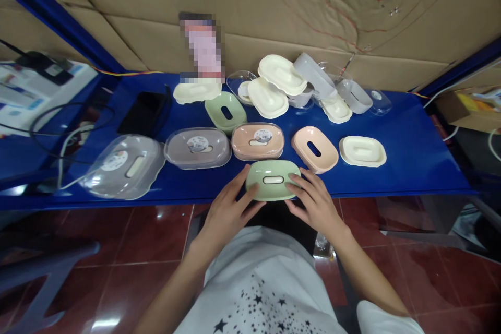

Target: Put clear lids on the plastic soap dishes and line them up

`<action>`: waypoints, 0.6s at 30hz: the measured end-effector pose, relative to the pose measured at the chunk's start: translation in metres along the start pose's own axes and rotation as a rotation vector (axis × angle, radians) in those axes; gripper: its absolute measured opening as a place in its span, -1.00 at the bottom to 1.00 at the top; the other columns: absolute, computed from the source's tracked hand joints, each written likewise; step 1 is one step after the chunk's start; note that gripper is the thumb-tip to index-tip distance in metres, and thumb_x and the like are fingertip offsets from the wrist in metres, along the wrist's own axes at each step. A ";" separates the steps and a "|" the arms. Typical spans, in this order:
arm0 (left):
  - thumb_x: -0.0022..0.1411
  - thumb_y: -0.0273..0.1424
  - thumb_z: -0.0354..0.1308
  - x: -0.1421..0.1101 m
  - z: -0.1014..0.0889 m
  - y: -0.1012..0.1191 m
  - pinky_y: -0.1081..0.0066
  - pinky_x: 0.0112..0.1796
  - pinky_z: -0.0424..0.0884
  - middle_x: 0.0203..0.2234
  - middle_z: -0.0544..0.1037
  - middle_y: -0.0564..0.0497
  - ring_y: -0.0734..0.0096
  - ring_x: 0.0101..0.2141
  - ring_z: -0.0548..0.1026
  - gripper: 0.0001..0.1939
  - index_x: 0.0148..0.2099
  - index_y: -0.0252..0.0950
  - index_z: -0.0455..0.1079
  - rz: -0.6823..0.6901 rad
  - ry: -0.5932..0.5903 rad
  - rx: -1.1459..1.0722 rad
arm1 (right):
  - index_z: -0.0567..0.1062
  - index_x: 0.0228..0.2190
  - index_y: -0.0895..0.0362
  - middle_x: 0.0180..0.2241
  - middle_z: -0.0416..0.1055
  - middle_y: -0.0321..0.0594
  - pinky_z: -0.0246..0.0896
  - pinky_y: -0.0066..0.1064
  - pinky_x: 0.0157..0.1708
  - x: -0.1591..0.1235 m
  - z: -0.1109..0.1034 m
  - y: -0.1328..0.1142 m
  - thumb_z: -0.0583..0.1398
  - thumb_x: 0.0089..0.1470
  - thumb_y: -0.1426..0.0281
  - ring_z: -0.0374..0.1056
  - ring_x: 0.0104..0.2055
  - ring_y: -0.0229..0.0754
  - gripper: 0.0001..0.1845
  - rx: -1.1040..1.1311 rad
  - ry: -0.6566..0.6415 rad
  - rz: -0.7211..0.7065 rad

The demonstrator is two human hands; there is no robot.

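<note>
Green dish (270, 170) held at both ends
I see left hand (230, 207) and right hand (316, 204) gripping it, likely for balance.

two green dishes (273, 191), two peach dishes (325, 150)

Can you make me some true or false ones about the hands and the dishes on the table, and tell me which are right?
1. The left hand and right hand both hold one green dish. True.
2. Every dish is green. False: there are also a grey dish and a lidded peach dish.
3. That lidded peach dish has a round sticker on its clear lid. True.
4. The table is red. False: the table is blue; the floor tiles are red.
</note>
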State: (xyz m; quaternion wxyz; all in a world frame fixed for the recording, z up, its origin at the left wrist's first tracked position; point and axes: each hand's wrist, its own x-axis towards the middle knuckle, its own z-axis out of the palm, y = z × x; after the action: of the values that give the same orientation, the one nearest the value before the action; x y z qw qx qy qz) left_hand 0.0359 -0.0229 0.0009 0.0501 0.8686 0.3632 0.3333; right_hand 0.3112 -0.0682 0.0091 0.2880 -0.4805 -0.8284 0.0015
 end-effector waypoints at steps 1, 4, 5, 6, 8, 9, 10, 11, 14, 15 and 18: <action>0.40 -0.36 0.36 0.000 0.000 0.000 0.01 0.15 0.62 0.39 0.35 -0.42 -0.12 0.31 0.48 -0.56 0.24 -0.23 0.37 -0.003 -0.001 -0.004 | 0.41 0.33 -0.03 0.27 0.50 -0.10 0.34 0.20 0.34 0.000 -0.003 0.001 0.30 0.36 0.29 0.27 0.45 0.17 -0.44 0.011 -0.027 0.003; 0.41 -0.35 0.34 0.003 0.001 -0.002 -0.01 0.16 0.60 0.40 0.35 -0.36 -0.10 0.32 0.48 -0.58 0.25 -0.18 0.37 -0.031 -0.004 -0.033 | 0.39 0.34 -0.07 0.31 0.47 -0.11 0.35 0.13 0.33 0.007 -0.026 0.017 0.25 0.40 0.28 0.34 0.40 0.12 -0.46 0.009 -0.018 -0.013; 0.42 -0.35 0.33 0.004 0.001 -0.002 -0.02 0.16 0.60 0.40 0.36 -0.34 -0.09 0.32 0.48 -0.59 0.25 -0.16 0.37 -0.038 -0.005 -0.045 | 0.41 0.33 -0.08 0.29 0.49 -0.13 0.35 0.09 0.31 0.014 -0.037 0.028 0.22 0.41 0.32 0.38 0.37 0.10 -0.49 -0.016 0.042 0.006; 0.43 -0.35 0.33 0.005 0.001 -0.003 -0.02 0.16 0.60 0.40 0.37 -0.32 -0.08 0.31 0.49 -0.60 0.24 -0.15 0.37 -0.043 -0.003 -0.054 | 0.43 0.30 -0.08 0.26 0.52 -0.13 0.35 0.06 0.31 0.024 -0.048 0.042 0.20 0.42 0.36 0.41 0.34 0.09 -0.52 -0.056 0.116 0.041; 0.43 -0.34 0.32 0.007 0.002 -0.003 -0.03 0.14 0.60 0.39 0.38 -0.32 -0.08 0.29 0.50 -0.62 0.23 -0.15 0.38 -0.046 -0.001 -0.059 | 0.48 0.25 -0.05 0.24 0.53 -0.12 0.26 0.07 0.34 0.052 -0.067 0.079 0.15 0.42 0.39 0.41 0.33 0.09 -0.57 -0.179 0.231 0.153; 0.43 -0.34 0.32 0.009 0.002 -0.003 -0.03 0.12 0.60 0.39 0.39 -0.32 -0.09 0.28 0.51 -0.63 0.22 -0.15 0.39 -0.046 -0.002 -0.059 | 0.49 0.24 -0.02 0.26 0.51 -0.08 0.23 0.11 0.35 0.069 -0.073 0.101 0.15 0.42 0.37 0.37 0.36 0.13 -0.58 -0.250 0.226 0.189; 0.44 -0.34 0.31 0.009 0.002 -0.003 -0.02 0.11 0.59 0.39 0.39 -0.33 -0.09 0.28 0.52 -0.65 0.20 -0.16 0.39 -0.049 -0.004 -0.057 | 0.47 0.26 0.03 0.30 0.47 -0.04 0.19 0.15 0.35 0.087 -0.077 0.123 0.15 0.41 0.35 0.32 0.39 0.16 -0.56 -0.314 0.187 0.222; 0.44 -0.34 0.31 0.010 0.002 -0.003 -0.02 0.11 0.59 0.39 0.39 -0.33 -0.09 0.27 0.52 -0.66 0.19 -0.17 0.40 -0.053 -0.007 -0.055 | 0.43 0.29 0.07 0.35 0.41 0.02 0.15 0.19 0.36 0.103 -0.078 0.144 0.17 0.38 0.34 0.27 0.43 0.21 -0.51 -0.364 0.120 0.251; 0.45 -0.32 0.30 0.009 0.001 -0.002 -0.01 0.12 0.57 0.39 0.39 -0.33 -0.09 0.27 0.52 -0.68 0.18 -0.19 0.42 -0.066 -0.016 -0.060 | 0.52 0.15 0.17 0.26 0.48 0.13 0.00 0.29 0.39 0.138 -0.077 0.192 0.22 0.29 0.36 0.26 0.42 0.26 -0.57 -0.449 -0.074 0.322; 0.45 -0.31 0.30 0.009 0.000 -0.002 -0.01 0.12 0.57 0.39 0.39 -0.33 -0.09 0.27 0.52 -0.68 0.18 -0.19 0.43 -0.071 -0.021 -0.064 | 0.56 0.05 0.16 0.20 0.54 0.13 -0.04 0.29 0.39 0.143 -0.078 0.202 0.23 0.28 0.36 0.31 0.38 0.25 -0.66 -0.451 -0.101 0.334; 0.46 -0.30 0.28 0.010 -0.001 -0.002 0.02 0.13 0.55 0.39 0.40 -0.33 -0.06 0.27 0.52 -0.70 0.18 -0.20 0.44 -0.077 -0.042 -0.071 | 0.57 -0.16 0.10 0.02 0.63 0.03 -0.09 0.25 0.40 0.139 -0.091 0.209 0.19 0.34 0.23 0.47 0.19 0.16 -0.77 -0.409 -0.049 0.336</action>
State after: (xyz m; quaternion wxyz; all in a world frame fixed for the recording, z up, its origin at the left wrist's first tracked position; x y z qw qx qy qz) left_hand 0.0392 -0.0155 0.0066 0.1011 0.8585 0.3830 0.3256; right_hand 0.4694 0.1300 0.0923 0.1603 -0.6592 -0.7269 -0.1066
